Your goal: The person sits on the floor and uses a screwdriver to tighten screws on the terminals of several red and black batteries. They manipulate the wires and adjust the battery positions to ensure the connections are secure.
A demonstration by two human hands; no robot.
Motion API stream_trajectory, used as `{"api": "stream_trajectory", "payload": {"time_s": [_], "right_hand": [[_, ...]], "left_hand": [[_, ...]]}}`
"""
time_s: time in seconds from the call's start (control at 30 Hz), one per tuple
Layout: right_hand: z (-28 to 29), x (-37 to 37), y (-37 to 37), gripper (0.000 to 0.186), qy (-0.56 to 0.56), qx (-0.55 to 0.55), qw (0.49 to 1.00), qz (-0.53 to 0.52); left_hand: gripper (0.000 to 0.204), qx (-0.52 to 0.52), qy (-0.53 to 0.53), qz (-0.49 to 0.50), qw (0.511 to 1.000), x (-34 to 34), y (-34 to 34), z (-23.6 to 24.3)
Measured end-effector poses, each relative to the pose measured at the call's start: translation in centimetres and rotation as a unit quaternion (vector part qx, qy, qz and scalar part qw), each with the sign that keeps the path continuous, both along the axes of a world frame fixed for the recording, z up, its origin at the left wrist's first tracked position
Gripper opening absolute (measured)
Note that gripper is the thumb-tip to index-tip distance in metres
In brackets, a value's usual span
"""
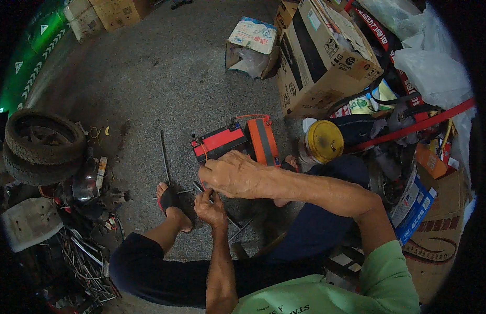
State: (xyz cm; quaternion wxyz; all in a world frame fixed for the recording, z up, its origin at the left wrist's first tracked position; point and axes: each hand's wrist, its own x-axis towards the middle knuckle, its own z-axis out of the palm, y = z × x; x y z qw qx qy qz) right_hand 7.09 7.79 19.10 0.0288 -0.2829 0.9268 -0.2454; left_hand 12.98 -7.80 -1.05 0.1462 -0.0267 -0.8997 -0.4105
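I find the left hand [210, 210] and right hand [227, 174] close together, both curled; each grip's opening and contents I cannot tell. The red-topped battery [226, 140] sits on the floor [164, 89], just beyond.

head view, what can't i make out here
All in the head view:
- Inside of the left hand: covered by its own fingers.
- Part of the red-and-black block: behind the right hand.
- Middle of the right foot: behind the right forearm.
- Rest of the green panel: cut off by the dark lens rim.
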Motion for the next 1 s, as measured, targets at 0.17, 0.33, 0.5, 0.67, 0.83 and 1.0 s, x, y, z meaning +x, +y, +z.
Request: {"api": "stream_trajectory", "payload": {"time_s": [0.17,0.33,0.5,0.67,0.83,1.0], "right_hand": [[0.6,0.0,-0.3,0.032,-0.041,0.029,0.999,0.022],[0.4,0.0,-0.2,0.032,-0.049,0.036,0.998,0.007],[0.4,0.1,-0.3,0.029,-0.029,0.054,0.998,0.013],[0.9,0.3,-0.8,0.032,-0.038,0.066,0.997,0.019],[-1.1,0.8,-0.7,0.036,0.025,-0.019,0.999,0.040],[-0.8,1.1,-0.5,0.032,0.047,-0.017,0.998,0.037]], "left_hand": [[0.010,0.054,-0.006,0.031,0.998,0.4,0.1,-0.4],[0.010,0.028,-0.001,0.030,0.999,0.4,0.0,-0.5],[0.011,0.038,-0.016,0.024,0.999,0.3,0.2,0.2],[0.011,0.072,0.010,-0.003,0.997,0.2,-0.3,-0.3],[0.010,0.136,0.017,0.000,0.991,0.3,0.3,-0.1],[0.011,0.189,-0.002,0.027,0.982,0.4,0.8,0.6]]}}
